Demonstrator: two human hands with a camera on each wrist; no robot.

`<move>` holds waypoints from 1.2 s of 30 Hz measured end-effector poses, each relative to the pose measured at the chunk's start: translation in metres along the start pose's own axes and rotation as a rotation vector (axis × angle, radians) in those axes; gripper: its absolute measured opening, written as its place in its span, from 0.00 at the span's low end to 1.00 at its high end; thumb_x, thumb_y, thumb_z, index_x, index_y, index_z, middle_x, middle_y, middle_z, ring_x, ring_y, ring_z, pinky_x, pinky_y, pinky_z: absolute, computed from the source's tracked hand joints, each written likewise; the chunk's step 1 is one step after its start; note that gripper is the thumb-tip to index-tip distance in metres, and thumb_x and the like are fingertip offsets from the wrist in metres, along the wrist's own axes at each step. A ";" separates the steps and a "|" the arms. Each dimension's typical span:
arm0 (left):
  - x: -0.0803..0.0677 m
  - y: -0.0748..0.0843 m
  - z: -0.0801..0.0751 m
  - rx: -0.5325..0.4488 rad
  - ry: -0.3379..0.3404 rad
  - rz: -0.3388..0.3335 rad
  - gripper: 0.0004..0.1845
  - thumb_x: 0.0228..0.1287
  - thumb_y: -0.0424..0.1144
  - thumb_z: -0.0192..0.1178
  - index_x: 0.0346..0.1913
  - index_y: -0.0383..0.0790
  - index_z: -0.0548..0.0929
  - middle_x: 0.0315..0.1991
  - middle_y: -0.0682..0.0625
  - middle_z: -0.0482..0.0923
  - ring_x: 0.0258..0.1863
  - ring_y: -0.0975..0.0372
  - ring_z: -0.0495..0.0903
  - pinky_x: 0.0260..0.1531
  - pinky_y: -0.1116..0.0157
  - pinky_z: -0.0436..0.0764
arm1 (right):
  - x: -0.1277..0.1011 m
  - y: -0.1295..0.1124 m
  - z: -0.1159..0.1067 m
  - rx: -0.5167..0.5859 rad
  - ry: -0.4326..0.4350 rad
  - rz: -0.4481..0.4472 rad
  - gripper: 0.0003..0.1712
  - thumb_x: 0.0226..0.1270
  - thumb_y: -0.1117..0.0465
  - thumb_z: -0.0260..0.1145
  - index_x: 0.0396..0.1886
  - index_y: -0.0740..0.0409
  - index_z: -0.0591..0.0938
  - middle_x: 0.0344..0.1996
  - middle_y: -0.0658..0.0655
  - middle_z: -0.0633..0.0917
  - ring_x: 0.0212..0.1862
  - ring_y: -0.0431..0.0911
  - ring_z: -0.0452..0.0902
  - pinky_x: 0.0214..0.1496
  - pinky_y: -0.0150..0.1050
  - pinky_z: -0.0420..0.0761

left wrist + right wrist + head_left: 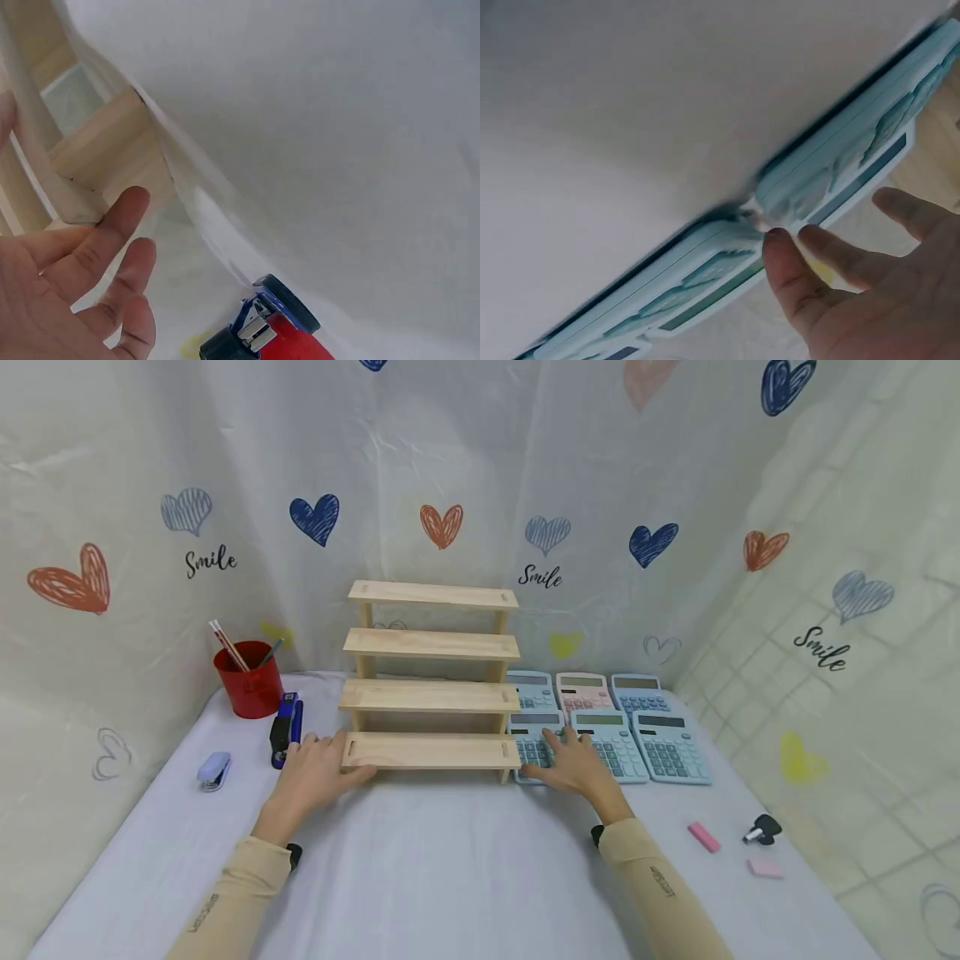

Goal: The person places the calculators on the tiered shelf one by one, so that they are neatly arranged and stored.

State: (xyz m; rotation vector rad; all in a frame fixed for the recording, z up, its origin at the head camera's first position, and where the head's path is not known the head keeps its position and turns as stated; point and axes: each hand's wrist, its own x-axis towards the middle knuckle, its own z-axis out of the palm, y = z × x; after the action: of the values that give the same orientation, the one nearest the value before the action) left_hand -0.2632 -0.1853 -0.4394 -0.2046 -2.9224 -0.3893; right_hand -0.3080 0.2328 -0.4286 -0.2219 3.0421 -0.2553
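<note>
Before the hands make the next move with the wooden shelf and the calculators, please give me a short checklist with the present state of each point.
1. Left hand touches the wooden shelf at its lowest step: ok.
2. Right hand rests on the front-left calculator: ok.
3. Shelf stands upright on the table: ok.
4. All four steps bare: ok.
5. Blue stapler lies apart from the left hand: ok.
6. Right hand has a firm grip on the calculator: cannot tell.
</note>
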 end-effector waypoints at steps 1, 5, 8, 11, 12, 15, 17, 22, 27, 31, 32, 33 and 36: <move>0.001 0.000 -0.001 -0.006 -0.004 -0.002 0.45 0.59 0.68 0.62 0.63 0.30 0.75 0.47 0.32 0.83 0.48 0.41 0.77 0.49 0.38 0.72 | 0.002 -0.002 -0.001 0.001 -0.006 0.009 0.57 0.60 0.25 0.59 0.79 0.55 0.61 0.76 0.78 0.55 0.74 0.81 0.50 0.67 0.76 0.64; 0.005 -0.001 -0.004 -0.022 -0.022 0.005 0.45 0.59 0.68 0.62 0.62 0.29 0.75 0.46 0.33 0.82 0.46 0.41 0.78 0.47 0.39 0.75 | 0.010 -0.008 -0.002 -0.019 -0.027 0.031 0.58 0.58 0.26 0.60 0.80 0.54 0.58 0.75 0.82 0.53 0.74 0.81 0.49 0.67 0.74 0.65; 0.007 0.000 -0.005 -0.031 -0.049 0.001 0.45 0.60 0.67 0.63 0.62 0.28 0.74 0.46 0.32 0.82 0.46 0.42 0.78 0.46 0.41 0.76 | 0.015 -0.010 -0.001 -0.027 -0.036 0.042 0.60 0.57 0.26 0.62 0.80 0.54 0.57 0.73 0.85 0.53 0.73 0.81 0.51 0.67 0.72 0.66; 0.007 0.001 -0.004 -0.043 -0.068 -0.008 0.45 0.60 0.66 0.63 0.62 0.28 0.74 0.46 0.32 0.83 0.45 0.42 0.79 0.45 0.42 0.77 | 0.020 -0.012 0.004 -0.038 -0.048 0.064 0.62 0.55 0.26 0.64 0.81 0.54 0.56 0.72 0.86 0.53 0.73 0.80 0.53 0.67 0.72 0.68; 0.007 0.002 -0.004 -0.049 -0.069 -0.008 0.44 0.60 0.66 0.63 0.62 0.27 0.74 0.46 0.32 0.83 0.45 0.42 0.79 0.45 0.42 0.78 | 0.022 -0.012 0.006 -0.037 -0.053 0.076 0.62 0.54 0.26 0.64 0.81 0.54 0.56 0.72 0.87 0.53 0.73 0.80 0.52 0.67 0.72 0.68; 0.007 0.002 -0.003 -0.096 -0.067 -0.003 0.43 0.60 0.64 0.65 0.61 0.26 0.73 0.47 0.32 0.82 0.44 0.43 0.81 0.45 0.44 0.80 | 0.027 -0.013 0.008 -0.048 -0.067 0.103 0.63 0.54 0.26 0.64 0.81 0.54 0.54 0.71 0.87 0.52 0.72 0.80 0.54 0.67 0.72 0.67; 0.007 0.001 -0.002 -0.129 -0.072 -0.002 0.43 0.61 0.62 0.65 0.62 0.26 0.72 0.48 0.31 0.82 0.44 0.44 0.82 0.45 0.45 0.81 | 0.028 -0.015 0.008 -0.036 -0.070 0.117 0.64 0.53 0.26 0.65 0.81 0.53 0.53 0.71 0.87 0.53 0.72 0.80 0.54 0.67 0.72 0.67; 0.005 0.002 0.000 -0.164 -0.111 -0.030 0.46 0.61 0.63 0.65 0.66 0.25 0.69 0.54 0.29 0.80 0.48 0.44 0.82 0.50 0.44 0.80 | 0.026 -0.017 0.009 0.013 -0.086 0.142 0.67 0.51 0.26 0.67 0.82 0.53 0.51 0.70 0.86 0.55 0.71 0.79 0.56 0.63 0.73 0.71; 0.003 0.003 0.001 -0.156 -0.138 -0.049 0.48 0.61 0.64 0.64 0.68 0.25 0.67 0.57 0.28 0.78 0.52 0.41 0.81 0.53 0.42 0.79 | 0.022 -0.017 0.012 0.025 -0.087 0.137 0.68 0.49 0.26 0.69 0.81 0.54 0.53 0.68 0.86 0.58 0.70 0.77 0.57 0.58 0.72 0.75; 0.001 0.004 -0.001 -0.143 -0.132 -0.051 0.47 0.61 0.63 0.64 0.67 0.25 0.68 0.56 0.29 0.79 0.51 0.41 0.82 0.52 0.43 0.80 | 0.020 -0.018 0.012 0.007 -0.063 0.117 0.65 0.49 0.27 0.70 0.80 0.54 0.56 0.69 0.85 0.57 0.70 0.78 0.57 0.58 0.71 0.76; 0.001 0.003 -0.001 -0.141 -0.133 -0.053 0.47 0.61 0.63 0.64 0.67 0.25 0.68 0.56 0.29 0.79 0.51 0.41 0.82 0.51 0.43 0.80 | 0.020 -0.019 0.011 0.003 -0.057 0.113 0.65 0.49 0.28 0.70 0.80 0.54 0.56 0.69 0.85 0.57 0.71 0.78 0.56 0.58 0.71 0.76; 0.001 0.003 -0.002 -0.140 -0.134 -0.055 0.47 0.61 0.63 0.64 0.68 0.25 0.68 0.56 0.29 0.79 0.51 0.41 0.82 0.52 0.42 0.80 | 0.020 -0.019 0.011 -0.006 -0.051 0.106 0.65 0.49 0.28 0.70 0.80 0.54 0.57 0.69 0.86 0.56 0.71 0.78 0.56 0.58 0.71 0.76; 0.001 0.003 -0.003 -0.137 -0.136 -0.063 0.48 0.61 0.64 0.63 0.68 0.26 0.67 0.57 0.29 0.79 0.51 0.41 0.81 0.52 0.42 0.80 | 0.018 -0.020 0.007 -0.008 -0.037 0.097 0.66 0.48 0.28 0.71 0.80 0.54 0.56 0.70 0.85 0.55 0.72 0.78 0.54 0.58 0.70 0.76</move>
State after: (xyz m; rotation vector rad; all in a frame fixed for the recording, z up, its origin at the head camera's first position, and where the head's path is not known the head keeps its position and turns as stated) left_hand -0.2634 -0.1829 -0.4358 -0.1641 -3.0432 -0.6097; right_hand -0.3227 0.2091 -0.4336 -0.0776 3.0071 -0.2302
